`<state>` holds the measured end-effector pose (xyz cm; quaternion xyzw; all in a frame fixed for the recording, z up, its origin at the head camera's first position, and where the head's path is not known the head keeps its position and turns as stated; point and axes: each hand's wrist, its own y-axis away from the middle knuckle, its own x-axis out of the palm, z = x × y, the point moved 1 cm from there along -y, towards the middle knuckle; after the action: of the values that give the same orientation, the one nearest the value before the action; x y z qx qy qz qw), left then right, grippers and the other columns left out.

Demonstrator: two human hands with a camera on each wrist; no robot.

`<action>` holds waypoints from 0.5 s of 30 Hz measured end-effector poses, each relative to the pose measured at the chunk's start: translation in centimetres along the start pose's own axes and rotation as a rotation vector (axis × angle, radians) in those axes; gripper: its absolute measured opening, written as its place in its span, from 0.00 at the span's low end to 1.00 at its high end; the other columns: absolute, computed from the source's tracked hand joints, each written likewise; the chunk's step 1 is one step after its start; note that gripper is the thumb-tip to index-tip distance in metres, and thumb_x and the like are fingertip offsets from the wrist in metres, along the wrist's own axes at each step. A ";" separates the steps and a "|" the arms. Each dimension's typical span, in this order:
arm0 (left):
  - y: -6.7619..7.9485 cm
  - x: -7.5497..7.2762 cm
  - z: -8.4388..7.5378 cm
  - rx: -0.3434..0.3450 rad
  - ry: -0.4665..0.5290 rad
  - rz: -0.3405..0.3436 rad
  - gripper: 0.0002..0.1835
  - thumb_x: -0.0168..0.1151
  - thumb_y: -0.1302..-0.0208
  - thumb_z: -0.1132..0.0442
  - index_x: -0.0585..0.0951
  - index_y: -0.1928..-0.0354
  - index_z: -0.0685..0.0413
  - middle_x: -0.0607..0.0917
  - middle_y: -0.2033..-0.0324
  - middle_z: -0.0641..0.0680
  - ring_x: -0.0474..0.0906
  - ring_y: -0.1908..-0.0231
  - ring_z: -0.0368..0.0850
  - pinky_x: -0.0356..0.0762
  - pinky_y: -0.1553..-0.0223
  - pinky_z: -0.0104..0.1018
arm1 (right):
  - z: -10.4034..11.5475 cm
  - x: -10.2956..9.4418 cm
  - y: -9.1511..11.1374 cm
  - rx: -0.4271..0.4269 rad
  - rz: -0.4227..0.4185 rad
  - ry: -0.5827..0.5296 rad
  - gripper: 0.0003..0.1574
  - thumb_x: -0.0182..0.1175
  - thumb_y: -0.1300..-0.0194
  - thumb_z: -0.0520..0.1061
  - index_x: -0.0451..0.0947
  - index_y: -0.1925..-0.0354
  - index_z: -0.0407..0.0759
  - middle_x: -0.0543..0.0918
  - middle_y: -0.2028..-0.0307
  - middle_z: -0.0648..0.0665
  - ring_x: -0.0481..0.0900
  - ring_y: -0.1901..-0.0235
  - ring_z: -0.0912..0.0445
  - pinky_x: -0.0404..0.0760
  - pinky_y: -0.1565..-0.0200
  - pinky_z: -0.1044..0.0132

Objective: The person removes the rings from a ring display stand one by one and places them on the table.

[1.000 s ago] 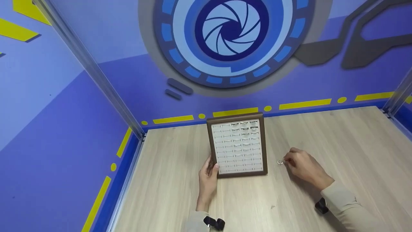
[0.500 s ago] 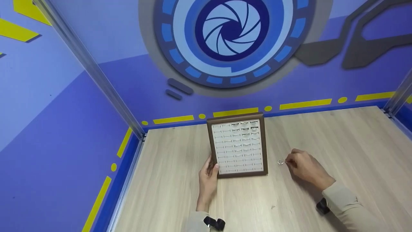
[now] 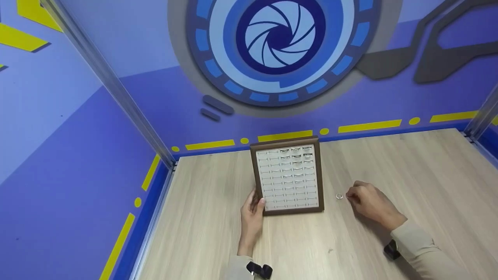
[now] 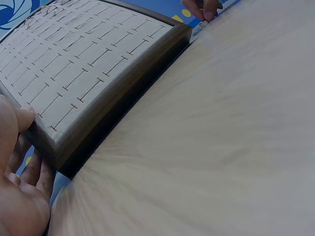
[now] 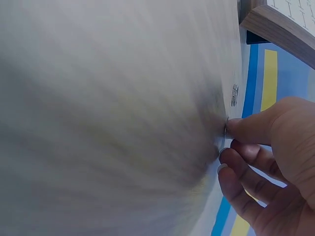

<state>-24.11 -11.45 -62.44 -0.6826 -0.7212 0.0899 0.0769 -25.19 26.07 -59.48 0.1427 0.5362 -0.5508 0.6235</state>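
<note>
My left hand [image 3: 252, 219] grips the lower left side of a brown-framed ring display tray [image 3: 288, 212], its thumb on the front edge and its fingers behind. The tray is tilted up, and several rings sit in slots toward its upper right, while the lower rows show bare slits. Just right of the tray, a small silvery ring [image 3: 339, 196] lies on the table. My right hand [image 3: 369, 202] rests at the tabletop beside this ring, apart from it. Its thumb [image 5: 248, 129] and fingers are bent close together; whether something thin is between their tips cannot be made out.
The wood-grain table [image 3: 202, 233] runs back to a blue printed wall [image 3: 218, 132]. A metal corner post [image 3: 128, 93] and side panel stand at the left. The tray's top edge is near the back wall.
My right hand has drawn slightly right, away from the silvery ring that its fingertips touched a second ago. The ring now lies by itself. My left hand and the tray stay put.
</note>
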 end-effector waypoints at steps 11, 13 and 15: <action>0.8 -0.2 -2.9 0.075 -0.003 0.008 0.28 0.56 0.29 0.72 0.64 0.29 0.71 0.75 0.37 0.69 0.73 0.37 0.62 0.75 0.36 0.37 | 0.2 -0.4 -0.4 0.014 -0.003 -0.004 0.07 0.71 0.48 0.29 0.86 0.71 0.38 0.79 0.73 0.48 0.77 0.74 0.58 0.82 0.73 0.61; 0.7 -0.2 -2.8 0.082 0.012 0.015 0.28 0.56 0.28 0.73 0.63 0.29 0.71 0.74 0.36 0.70 0.72 0.36 0.63 0.74 0.36 0.36 | 0.4 -0.7 -0.6 0.028 0.002 -0.009 0.07 0.72 0.48 0.30 0.86 0.69 0.37 0.80 0.72 0.48 0.78 0.73 0.57 0.82 0.72 0.60; 0.6 -0.1 -2.7 0.083 0.032 0.025 0.28 0.56 0.28 0.73 0.63 0.29 0.71 0.72 0.35 0.71 0.71 0.36 0.64 0.74 0.36 0.36 | 0.7 -1.1 -0.9 0.040 0.004 -0.016 0.07 0.73 0.47 0.31 0.86 0.68 0.37 0.80 0.71 0.48 0.78 0.72 0.57 0.83 0.71 0.59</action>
<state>-22.84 -11.49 -59.94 -0.6891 -0.7069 0.1097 0.1157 -25.36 25.79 -57.92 0.1521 0.5198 -0.5613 0.6258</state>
